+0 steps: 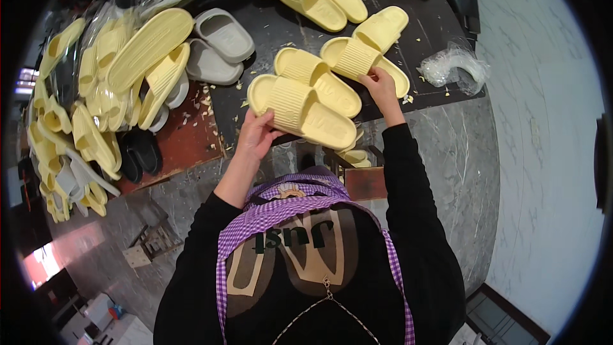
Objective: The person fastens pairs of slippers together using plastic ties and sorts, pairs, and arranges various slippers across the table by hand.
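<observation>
My left hand [257, 133] grips a pale yellow slide slipper [329, 124] by the side of its ribbed strap, tilted at the near edge of the dark table. Just behind it, a second yellow slide [341, 94] lies partly covered by the first. My right hand [383, 91] is closed with thumb and fingers at the strap edge of another yellow slide [393, 75], its fingertips partly hidden. Beyond that one lies one more yellow slide [383, 25], sole down, its strap toward the far right.
A grey pair of slides [225, 37] sits left of centre. Bagged yellow slides [105, 83] heap up at the left, near black slides [142, 155]. More yellow slides [313, 0] lie at the back. Crumpled clear plastic [454, 69] rests at the table's right edge. A wooden stool [153, 236] stands on the floor.
</observation>
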`<state>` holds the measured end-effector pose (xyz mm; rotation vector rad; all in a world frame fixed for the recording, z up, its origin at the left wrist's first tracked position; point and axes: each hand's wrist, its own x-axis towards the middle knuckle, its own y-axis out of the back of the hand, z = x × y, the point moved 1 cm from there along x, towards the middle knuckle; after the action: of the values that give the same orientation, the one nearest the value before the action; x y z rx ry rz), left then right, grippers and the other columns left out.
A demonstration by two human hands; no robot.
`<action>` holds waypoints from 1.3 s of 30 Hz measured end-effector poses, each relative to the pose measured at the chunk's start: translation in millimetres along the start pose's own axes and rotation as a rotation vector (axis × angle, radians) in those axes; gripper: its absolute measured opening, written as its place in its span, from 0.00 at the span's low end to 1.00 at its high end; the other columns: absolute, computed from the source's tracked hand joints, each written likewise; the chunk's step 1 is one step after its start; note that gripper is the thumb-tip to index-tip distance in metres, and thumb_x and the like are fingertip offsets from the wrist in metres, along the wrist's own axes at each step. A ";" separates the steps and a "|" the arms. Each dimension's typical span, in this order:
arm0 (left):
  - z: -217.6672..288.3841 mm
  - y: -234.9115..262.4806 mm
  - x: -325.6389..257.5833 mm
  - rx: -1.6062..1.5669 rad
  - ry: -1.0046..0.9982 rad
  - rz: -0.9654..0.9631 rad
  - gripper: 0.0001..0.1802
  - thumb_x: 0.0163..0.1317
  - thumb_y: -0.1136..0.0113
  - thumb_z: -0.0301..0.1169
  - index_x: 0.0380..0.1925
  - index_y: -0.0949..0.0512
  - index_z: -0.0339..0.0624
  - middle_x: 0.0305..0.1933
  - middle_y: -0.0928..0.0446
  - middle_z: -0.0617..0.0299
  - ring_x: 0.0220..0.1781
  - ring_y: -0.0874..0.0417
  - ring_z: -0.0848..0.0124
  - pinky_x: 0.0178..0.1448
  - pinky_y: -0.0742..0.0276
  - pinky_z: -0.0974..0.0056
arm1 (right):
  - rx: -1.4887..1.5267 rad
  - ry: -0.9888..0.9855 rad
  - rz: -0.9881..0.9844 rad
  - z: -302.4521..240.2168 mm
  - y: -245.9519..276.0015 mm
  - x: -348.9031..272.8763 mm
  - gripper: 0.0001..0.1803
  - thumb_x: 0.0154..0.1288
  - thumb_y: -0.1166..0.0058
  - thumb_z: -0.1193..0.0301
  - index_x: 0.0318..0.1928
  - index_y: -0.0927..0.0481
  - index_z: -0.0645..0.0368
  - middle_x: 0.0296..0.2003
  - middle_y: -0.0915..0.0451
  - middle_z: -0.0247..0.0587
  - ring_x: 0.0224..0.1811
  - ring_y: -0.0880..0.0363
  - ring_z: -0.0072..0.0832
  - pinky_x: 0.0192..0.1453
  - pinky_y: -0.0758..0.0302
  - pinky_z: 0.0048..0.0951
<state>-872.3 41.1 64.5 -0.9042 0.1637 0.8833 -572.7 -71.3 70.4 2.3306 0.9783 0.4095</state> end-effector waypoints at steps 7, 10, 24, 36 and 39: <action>0.2 -28.1 6.3 -0.012 0.021 -0.002 0.24 0.59 0.46 0.28 0.55 0.40 0.45 0.53 0.31 0.54 0.52 0.26 0.57 0.49 0.24 0.45 | 0.267 -0.137 -0.052 -14.1 -5.1 18.1 0.15 0.54 0.45 0.70 0.41 0.22 0.67 0.30 0.21 0.33 0.30 0.25 0.20 0.36 0.29 0.22; 1.3 -40.4 7.7 -0.032 0.023 -0.033 0.23 0.58 0.45 0.26 0.52 0.40 0.45 0.52 0.31 0.54 0.51 0.25 0.57 0.48 0.25 0.44 | 0.570 -0.180 -0.123 -58.8 1.0 3.4 0.15 0.54 0.45 0.72 0.42 0.23 0.66 0.31 0.21 0.31 0.30 0.26 0.19 0.36 0.29 0.21; -9.0 -99.2 48.9 0.052 0.107 -0.171 0.22 0.61 0.48 0.28 0.55 0.40 0.45 0.52 0.31 0.54 0.51 0.26 0.58 0.48 0.23 0.46 | 0.172 0.175 0.040 -36.9 12.1 9.5 0.11 0.50 0.46 0.76 0.36 0.23 0.65 0.27 0.22 0.43 0.26 0.25 0.28 0.32 0.29 0.27; 2.2 -97.4 54.2 0.123 0.192 -0.032 0.17 0.66 0.56 0.32 0.53 0.39 0.42 0.48 0.28 0.53 0.44 0.22 0.55 0.41 0.20 0.49 | 0.505 0.193 -0.303 -54.1 20.5 20.7 0.17 0.54 0.48 0.74 0.46 0.27 0.64 0.33 0.24 0.32 0.30 0.29 0.19 0.36 0.31 0.21; 6.8 -72.9 34.3 0.205 0.133 0.005 0.17 0.66 0.57 0.32 0.53 0.39 0.41 0.48 0.27 0.52 0.42 0.21 0.57 0.36 0.19 0.52 | 0.840 0.057 -0.518 -54.5 27.7 16.4 0.20 0.56 0.48 0.73 0.51 0.30 0.61 0.37 0.25 0.27 0.34 0.30 0.15 0.40 0.33 0.17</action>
<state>-798.5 44.5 97.4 -0.7709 0.3650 0.7949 -572.2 -54.0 131.3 2.5945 2.0042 -0.1972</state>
